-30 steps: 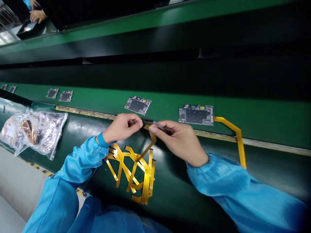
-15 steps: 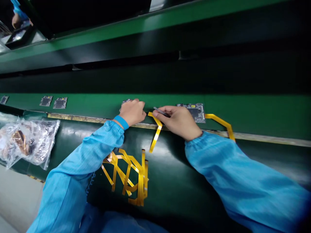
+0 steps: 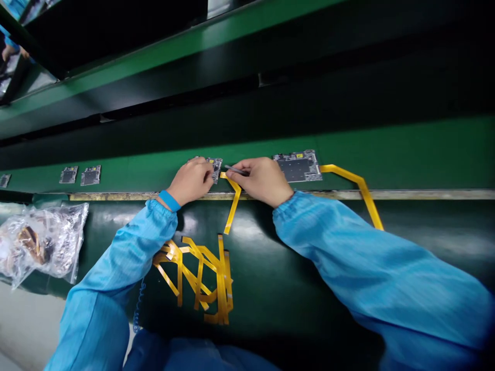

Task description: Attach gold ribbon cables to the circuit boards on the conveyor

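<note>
My left hand (image 3: 191, 180) rests closed on a small circuit board (image 3: 215, 166) lying on the green conveyor belt (image 3: 406, 154), pinning it down. My right hand (image 3: 261, 180) pinches thin grey tweezers (image 3: 235, 170) whose tip meets the board's right edge, where a yellow flex ribbon (image 3: 232, 208) joins it and hangs down over the belt's rim. To the right lies a second circuit board (image 3: 297, 166) with its own yellow ribbon (image 3: 361, 190) attached. A pile of several loose yellow ribbons (image 3: 203, 278) lies on the dark bench below my arms.
A clear plastic bag (image 3: 42, 239) with coppery parts lies at the left on the bench. Two more boards (image 3: 79, 175) sit farther left on the belt. A dark shelf runs above the belt. Another person's hand (image 3: 10, 51) shows at top left.
Both hands moved up from over the bench to the belt, carrying one ribbon to the board. My left hand now presses on that board. The belt's boards have drifted left.
</note>
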The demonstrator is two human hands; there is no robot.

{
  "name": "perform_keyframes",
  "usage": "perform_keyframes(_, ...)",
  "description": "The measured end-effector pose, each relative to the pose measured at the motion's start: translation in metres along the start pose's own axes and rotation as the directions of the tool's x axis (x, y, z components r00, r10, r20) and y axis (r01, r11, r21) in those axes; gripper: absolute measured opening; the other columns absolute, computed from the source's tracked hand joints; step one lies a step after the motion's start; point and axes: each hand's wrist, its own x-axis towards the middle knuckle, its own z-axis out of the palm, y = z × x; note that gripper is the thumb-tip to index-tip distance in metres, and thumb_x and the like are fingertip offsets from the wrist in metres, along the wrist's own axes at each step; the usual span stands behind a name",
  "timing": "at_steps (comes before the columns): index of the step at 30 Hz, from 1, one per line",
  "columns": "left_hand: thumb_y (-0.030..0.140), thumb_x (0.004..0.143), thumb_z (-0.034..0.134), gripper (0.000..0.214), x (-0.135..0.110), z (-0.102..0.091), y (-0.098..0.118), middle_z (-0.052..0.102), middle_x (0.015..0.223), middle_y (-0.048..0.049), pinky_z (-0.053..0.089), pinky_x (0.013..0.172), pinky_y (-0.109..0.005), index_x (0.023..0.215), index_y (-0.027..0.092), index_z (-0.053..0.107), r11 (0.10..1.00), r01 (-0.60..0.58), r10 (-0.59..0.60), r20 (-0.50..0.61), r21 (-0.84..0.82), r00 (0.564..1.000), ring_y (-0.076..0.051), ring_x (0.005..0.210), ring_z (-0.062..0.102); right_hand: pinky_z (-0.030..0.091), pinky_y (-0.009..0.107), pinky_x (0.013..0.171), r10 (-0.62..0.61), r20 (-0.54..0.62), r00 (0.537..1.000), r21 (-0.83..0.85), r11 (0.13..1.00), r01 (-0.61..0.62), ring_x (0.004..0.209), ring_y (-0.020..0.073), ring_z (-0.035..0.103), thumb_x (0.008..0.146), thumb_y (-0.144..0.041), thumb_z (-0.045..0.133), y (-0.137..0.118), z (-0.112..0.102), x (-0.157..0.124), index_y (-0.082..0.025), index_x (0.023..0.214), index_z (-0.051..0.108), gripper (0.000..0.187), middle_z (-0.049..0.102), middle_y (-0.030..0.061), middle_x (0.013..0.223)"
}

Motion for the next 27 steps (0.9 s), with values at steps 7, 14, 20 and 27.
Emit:
perform_keyframes(7, 0.012, 0.094, 0.053, 0.021, -0.012, 0.005, -0.003, 0.071, 0.107, -0.0125, 0.055, 0.100, -0.044, 0.099, 0.014, 0.074, 0.992, -0.118, 0.119, -0.028, 0.038, 0.992, -0.029, 0.108, 0.064, 0.056, 0.033, 0.070, 0.033, -0.033, 0.999, 0.003, 0.999, -0.033, 0.084, 0.0265, 0.076, 0.082, -0.045, 0.075, 0.007, -0.005, 0.002, -0.027, 0.084, 0.084, 0.019, 0.083, 0.0033, 0.085)
perform_keyframes(14, 0.015, 0.096, 0.052, 0.026, -0.013, 0.012, -0.003, 0.070, 0.116, -0.0123, 0.054, 0.102, -0.045, 0.108, 0.015, 0.075, 0.983, -0.169, 0.171, -0.025, 0.072, 0.985, -0.030, 0.113, 0.063, 0.054, 0.032, 0.067, 0.111, 0.015, 0.994, -0.030, 0.993, -0.111, 0.087, 0.0261, 0.077, 0.084, -0.042, 0.073, 0.011, -0.011, 0.003, -0.029, 0.084, 0.083, 0.016, 0.082, 0.0020, 0.085)
perform_keyframes(20, 0.018, 0.097, 0.053, 0.029, -0.014, 0.011, 0.004, 0.068, 0.129, -0.0142, 0.053, 0.102, -0.046, 0.116, 0.014, 0.075, 0.980, -0.167, 0.164, 0.030, 0.107, 0.986, -0.031, 0.122, 0.061, 0.052, 0.031, 0.059, 0.099, 0.036, 0.994, -0.023, 0.995, -0.099, 0.079, 0.0246, 0.075, 0.082, -0.043, 0.074, 0.016, -0.016, 0.001, -0.029, 0.082, 0.083, 0.017, 0.082, 0.0015, 0.082)
perform_keyframes(27, 0.029, 0.103, 0.051, 0.034, -0.019, 0.011, 0.018, 0.064, 0.137, -0.0155, 0.048, 0.101, -0.046, 0.128, 0.016, 0.071, 0.963, -0.198, 0.188, 0.072, 0.184, 0.980, -0.032, 0.126, 0.056, 0.052, 0.031, 0.057, 0.061, 0.031, 0.998, 0.028, 0.998, -0.062, 0.074, 0.0231, 0.074, 0.079, -0.044, 0.077, 0.027, -0.018, 0.008, -0.028, 0.077, 0.082, 0.017, 0.081, 0.0018, 0.077)
